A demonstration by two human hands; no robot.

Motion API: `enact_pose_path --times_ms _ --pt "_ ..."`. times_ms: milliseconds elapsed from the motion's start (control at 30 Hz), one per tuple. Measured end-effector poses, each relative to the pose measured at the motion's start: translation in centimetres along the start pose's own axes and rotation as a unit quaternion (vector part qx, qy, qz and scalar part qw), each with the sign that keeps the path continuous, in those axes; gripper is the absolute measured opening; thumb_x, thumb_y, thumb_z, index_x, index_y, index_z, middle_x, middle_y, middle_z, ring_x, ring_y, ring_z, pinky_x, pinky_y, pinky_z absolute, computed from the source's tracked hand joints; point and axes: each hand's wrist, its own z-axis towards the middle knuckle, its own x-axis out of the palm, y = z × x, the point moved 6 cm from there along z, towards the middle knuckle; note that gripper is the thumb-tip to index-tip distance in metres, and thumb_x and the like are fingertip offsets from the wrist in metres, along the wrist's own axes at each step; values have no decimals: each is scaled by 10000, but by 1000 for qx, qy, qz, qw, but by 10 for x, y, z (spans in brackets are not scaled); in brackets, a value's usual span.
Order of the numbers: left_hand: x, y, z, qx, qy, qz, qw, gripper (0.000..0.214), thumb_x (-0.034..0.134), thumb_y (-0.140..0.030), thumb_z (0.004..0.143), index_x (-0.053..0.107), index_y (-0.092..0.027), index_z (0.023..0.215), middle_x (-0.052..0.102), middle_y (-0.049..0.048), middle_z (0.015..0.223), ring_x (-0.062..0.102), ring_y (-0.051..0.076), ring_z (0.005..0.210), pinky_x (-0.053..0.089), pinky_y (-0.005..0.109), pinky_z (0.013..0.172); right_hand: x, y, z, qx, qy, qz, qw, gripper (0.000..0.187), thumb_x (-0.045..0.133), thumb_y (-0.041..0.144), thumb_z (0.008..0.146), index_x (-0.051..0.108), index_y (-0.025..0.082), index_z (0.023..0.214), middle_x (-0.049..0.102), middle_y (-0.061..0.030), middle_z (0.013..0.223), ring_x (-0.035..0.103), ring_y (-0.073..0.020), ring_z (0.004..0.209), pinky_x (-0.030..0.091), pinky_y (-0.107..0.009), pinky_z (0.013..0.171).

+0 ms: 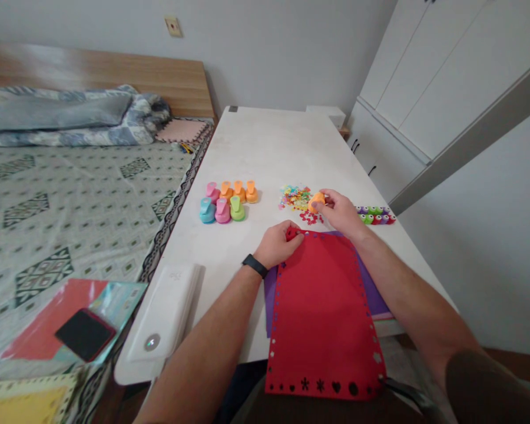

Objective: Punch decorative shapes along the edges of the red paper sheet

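Beyond the red sheet (pixel 322 306), the right hand (pixel 340 211) grips an orange punch (pixel 317 202); the left hand (pixel 277 244) pinches the sheet's far-left corner.

Your red sheet (pixel 322 306), punched with shapes along its edges, lies partly over a purple sheet (pixel 371 288), its far left corner in your left hand (pixel 279 246), your right hand (pixel 341 209) holding an orange punch (pixel 315 201).

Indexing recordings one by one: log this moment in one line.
left hand: pinching red rectangular hole-edged sheet; right hand: holding rounded orange punch; near punch: small multicoloured cut-outs; under red sheet: purple sheet
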Motion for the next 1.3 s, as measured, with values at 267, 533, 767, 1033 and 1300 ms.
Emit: enact_pose_path --times_ms 267,533,767,1033,1300 --pt "-1 0 -1 7 -4 2 1000 213 613 -404 903 689 -214 962 698 5 773 603 167 686 448 284 658 6 -2 -1 23 26 44 998 620 740 583 840 622 229 1334 755 -95 1098 709 -214 847 583 -360 767" --pt "-1 1 0 11 -3 7 1000 211 608 -400 905 689 -215 967 714 14 805 617 173 708 457 293 679 15 -8 -6 157 70 218 961 502 739 647 834 697 195 1048 778 -118 950 717 -207 753 569 -303 591" --pt "-2 -1 0 13 -2 11 1000 209 608 -394 902 691 -210 958 713 19 803 614 174 710 450 287 661 18 -5 -8 244 93 299 918 506 616 672 913 706 174 931 750 -116 774 678 -204 659 555 -320 573" --pt "0 1 0 10 -5 17 1000 206 610 -384 903 696 -209 970 728 21 835 633 175 739 470 278 681 23 8 -9 286 134 347 883 453 407 516 1039 659 152 940 724 -100 718 628 -166 561 507 -269 513" --pt "0 1 -1 8 -6 14 1000 194 609 -383 906 688 -213 956 711 9 789 621 168 702 454 277 666 28 13 -10 295 155 362 870 459 395 518 1025 658 155 927 708 -86 691 592 -159 515 461 -264 467"
